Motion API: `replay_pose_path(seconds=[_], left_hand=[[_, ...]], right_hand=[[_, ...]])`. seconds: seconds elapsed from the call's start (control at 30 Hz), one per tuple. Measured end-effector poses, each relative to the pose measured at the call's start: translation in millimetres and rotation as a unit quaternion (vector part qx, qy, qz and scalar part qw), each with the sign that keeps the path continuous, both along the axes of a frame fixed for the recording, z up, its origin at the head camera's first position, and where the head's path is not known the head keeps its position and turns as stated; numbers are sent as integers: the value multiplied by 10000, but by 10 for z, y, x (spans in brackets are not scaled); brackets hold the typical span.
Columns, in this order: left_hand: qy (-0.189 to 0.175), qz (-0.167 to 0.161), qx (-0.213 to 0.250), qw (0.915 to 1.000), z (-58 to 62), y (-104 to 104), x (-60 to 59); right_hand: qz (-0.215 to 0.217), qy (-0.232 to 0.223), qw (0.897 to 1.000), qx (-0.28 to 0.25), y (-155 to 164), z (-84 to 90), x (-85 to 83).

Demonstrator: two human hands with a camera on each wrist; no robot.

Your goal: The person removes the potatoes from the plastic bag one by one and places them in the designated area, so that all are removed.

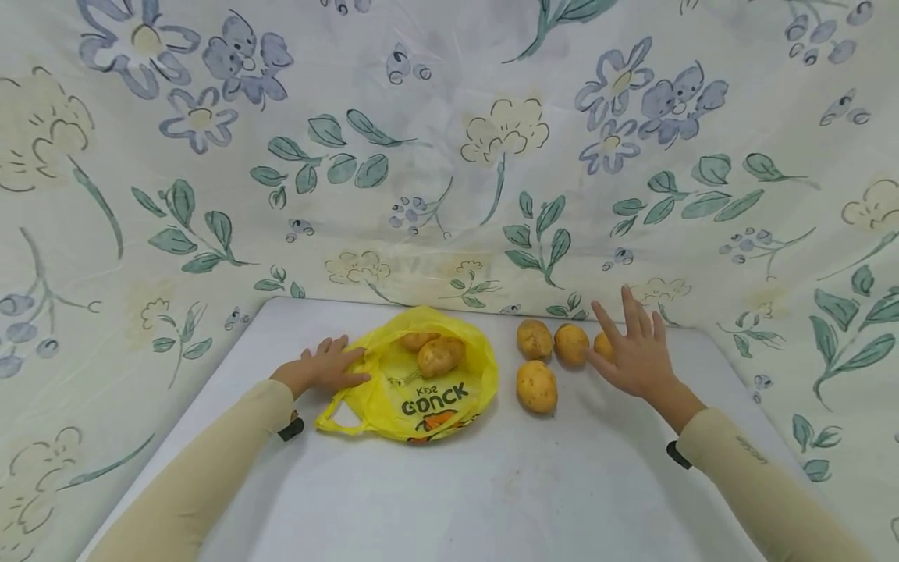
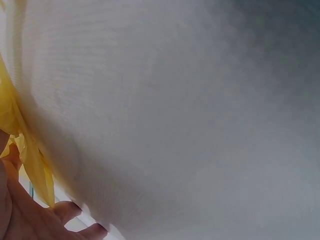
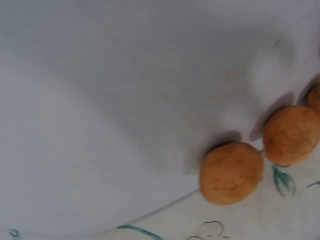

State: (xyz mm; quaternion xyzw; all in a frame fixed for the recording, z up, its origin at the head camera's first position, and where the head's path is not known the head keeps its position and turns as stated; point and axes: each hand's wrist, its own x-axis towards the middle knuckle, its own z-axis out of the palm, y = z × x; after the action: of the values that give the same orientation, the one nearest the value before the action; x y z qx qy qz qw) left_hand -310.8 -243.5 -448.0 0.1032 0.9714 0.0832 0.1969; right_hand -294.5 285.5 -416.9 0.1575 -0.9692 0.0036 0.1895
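A yellow plastic bag with printed lettering lies on the table, its mouth spread. Inside it are a potato and a second potato partly behind the first. My left hand touches the bag's left edge with fingers extended; in the left wrist view yellow film hangs by its fingers. Over the table at the right, my right hand is spread and holds nothing. Its fingers overlap a half-hidden potato. Beside that are another potato, one at the back and one nearer.
The white table reaches back to a floral cloth hanging as a backdrop. In the right wrist view, a potato lies close to the table's far edge. Dark bands sit at both wrists.
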Motion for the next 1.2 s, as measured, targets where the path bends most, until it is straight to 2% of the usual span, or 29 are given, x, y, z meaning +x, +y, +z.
replay_pose_path(seconds=[0.2, 0.43, 0.6, 0.83, 1.07, 1.2], left_hand=[[-20, 18, 21, 10000, -3, -7, 12], [-36, 34, 49, 10000, -13, -13, 13], [-27, 65, 56, 10000, -14, -22, 32], [28, 1, 11, 10000, -50, -12, -1], [4, -62, -96, 9999, -50, -9, -5], [-17, -46, -45, 10000, -25, -18, 4]], right_hand=[[331, 170, 9993, -82, -232, 38, -2], [505, 254, 9984, 45, -484, 62, 0], [535, 134, 9985, 67, -632, 82, 9], [724, 110, 9972, 152, -771, 126, 21], [1317, 221, 9910, 49, -1017, 173, 100], [1440, 322, 9889, 178, -1138, 161, 104]])
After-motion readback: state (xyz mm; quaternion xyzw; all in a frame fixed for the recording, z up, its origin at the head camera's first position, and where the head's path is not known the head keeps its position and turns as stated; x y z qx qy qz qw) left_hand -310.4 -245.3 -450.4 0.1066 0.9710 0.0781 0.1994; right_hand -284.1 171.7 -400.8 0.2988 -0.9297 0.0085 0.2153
